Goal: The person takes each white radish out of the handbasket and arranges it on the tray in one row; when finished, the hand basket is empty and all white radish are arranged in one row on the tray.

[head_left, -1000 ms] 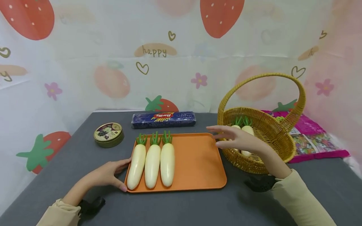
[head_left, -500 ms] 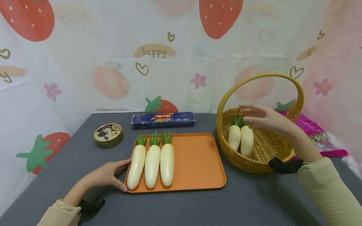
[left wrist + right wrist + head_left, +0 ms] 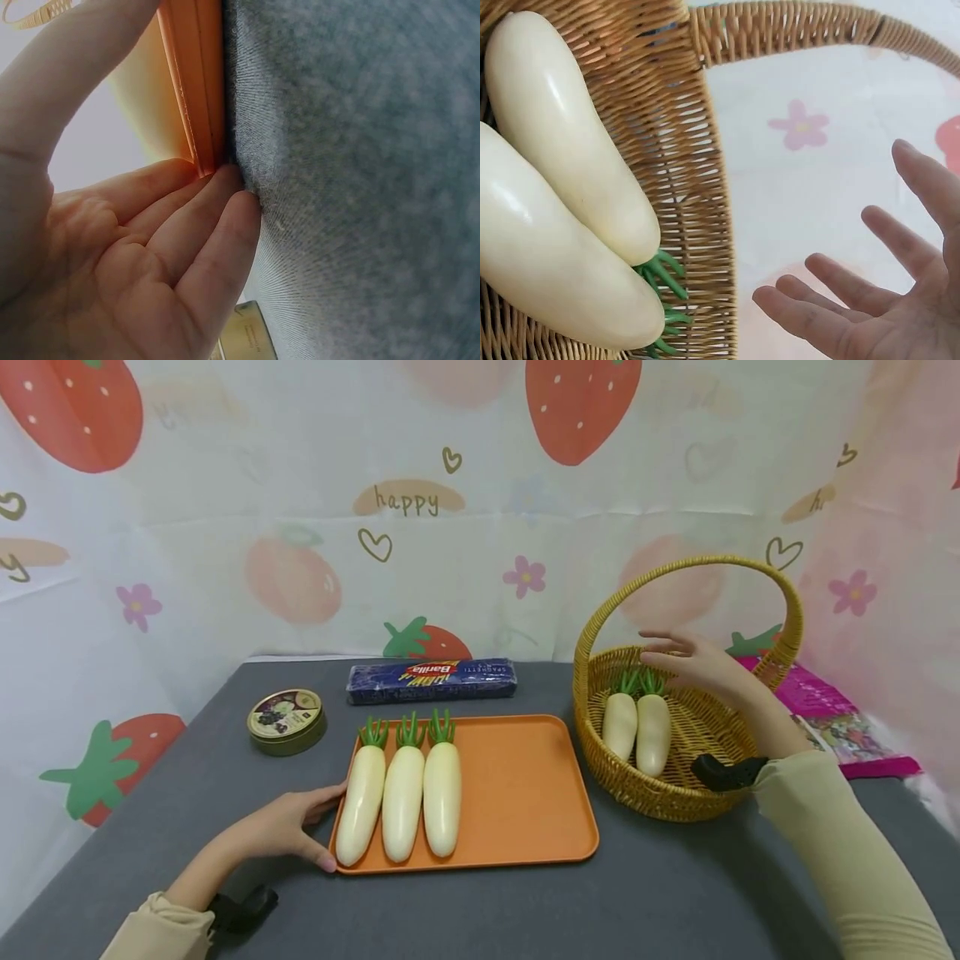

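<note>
My left hand point(image 3: 281, 827) rests against the left edge of the orange tray point(image 3: 525, 793), thumb at its near corner. In the left wrist view, its fingers point(image 3: 202, 255) are fairly straight and touch the tray rim. Three white radishes point(image 3: 402, 802) with green tops lie side by side on the tray's left half. My right hand point(image 3: 701, 668) hovers over the wicker basket point(image 3: 675, 806), fingers spread and holding nothing. Two more white radishes point(image 3: 577, 150) lie inside the basket, apart from the right hand point(image 3: 885, 300) in the right wrist view.
A blue spaghetti pack point(image 3: 431, 682) lies behind the tray. A round tin point(image 3: 287, 721) stands to the tray's left. Behind the basket, at the right, is a pink printed bag point(image 3: 847, 727). The basket's tall handle point(image 3: 690, 562) arches above it.
My right hand has moved right and up, from between tray and basket to over the basket's back part, uncovering the two radishes there. The left hand stays still.
</note>
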Demonstrator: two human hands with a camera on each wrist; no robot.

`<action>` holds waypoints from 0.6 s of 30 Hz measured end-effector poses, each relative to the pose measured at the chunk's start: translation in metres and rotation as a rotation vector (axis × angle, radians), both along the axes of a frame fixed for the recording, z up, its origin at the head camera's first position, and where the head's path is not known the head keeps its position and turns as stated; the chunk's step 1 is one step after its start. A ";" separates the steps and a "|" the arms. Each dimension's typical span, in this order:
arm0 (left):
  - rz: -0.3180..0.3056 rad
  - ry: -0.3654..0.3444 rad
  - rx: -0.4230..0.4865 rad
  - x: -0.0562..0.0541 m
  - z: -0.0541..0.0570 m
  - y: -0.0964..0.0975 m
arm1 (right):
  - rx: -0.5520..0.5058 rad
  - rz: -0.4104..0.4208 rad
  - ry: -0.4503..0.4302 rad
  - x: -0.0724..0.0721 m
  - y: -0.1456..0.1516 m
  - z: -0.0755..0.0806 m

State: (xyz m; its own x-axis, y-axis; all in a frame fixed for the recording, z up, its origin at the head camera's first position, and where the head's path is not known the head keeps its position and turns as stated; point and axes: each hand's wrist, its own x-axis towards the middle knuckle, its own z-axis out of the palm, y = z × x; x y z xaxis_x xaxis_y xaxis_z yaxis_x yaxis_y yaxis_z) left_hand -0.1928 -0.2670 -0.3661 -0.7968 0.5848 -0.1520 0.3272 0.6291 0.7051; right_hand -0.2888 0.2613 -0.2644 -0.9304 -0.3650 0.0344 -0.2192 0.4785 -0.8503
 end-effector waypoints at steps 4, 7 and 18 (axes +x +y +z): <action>0.006 0.001 -0.004 0.000 0.001 0.000 | 0.030 -0.024 -0.003 -0.009 -0.001 -0.003; 0.013 0.000 -0.008 0.000 0.003 0.000 | 0.114 -0.037 0.009 -0.017 0.000 -0.008; 0.009 -0.014 -0.016 -0.001 0.000 -0.001 | 0.321 -0.032 -0.025 -0.026 0.007 -0.032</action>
State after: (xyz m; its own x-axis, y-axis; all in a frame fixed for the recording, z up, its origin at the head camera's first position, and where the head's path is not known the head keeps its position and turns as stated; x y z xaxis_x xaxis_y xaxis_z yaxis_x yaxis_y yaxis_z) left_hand -0.1941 -0.2676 -0.3662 -0.7999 0.5748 -0.1726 0.3111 0.6432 0.6996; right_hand -0.3146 0.2679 -0.2962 -0.9407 -0.3238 -0.1010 -0.1802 0.7294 -0.6600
